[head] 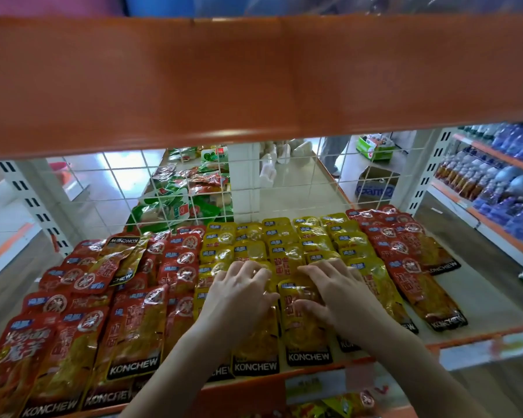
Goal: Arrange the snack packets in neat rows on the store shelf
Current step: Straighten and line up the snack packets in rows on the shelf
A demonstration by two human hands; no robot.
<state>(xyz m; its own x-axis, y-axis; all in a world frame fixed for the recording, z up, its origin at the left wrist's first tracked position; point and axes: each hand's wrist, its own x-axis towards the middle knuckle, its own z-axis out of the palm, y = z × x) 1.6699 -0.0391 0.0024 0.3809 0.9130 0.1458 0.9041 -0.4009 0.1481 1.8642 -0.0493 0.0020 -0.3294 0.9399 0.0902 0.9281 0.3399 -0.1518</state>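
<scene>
Rows of KONCHEW snack packets cover the store shelf [480, 300]. Yellow packets [284, 245] fill the middle, red packets [82, 297] lie on the left and more red packets [417, 267] on the right. One red packet [124, 257] on the left lies turned upside down across the others. My left hand [239, 294] rests flat with spread fingers on the yellow packets left of centre. My right hand [335, 288] presses on the neighbouring yellow packet [305, 324], its fingers straight and its thumb along the packet's face. Neither hand grips anything.
An orange shelf board [254, 79] hangs low overhead. A white wire grid [284, 188] backs the shelf, with green and red packets [181, 203] on the shelf behind it. Bottled drinks [501, 182] line shelves at right. A person's legs [332, 155] stand far back.
</scene>
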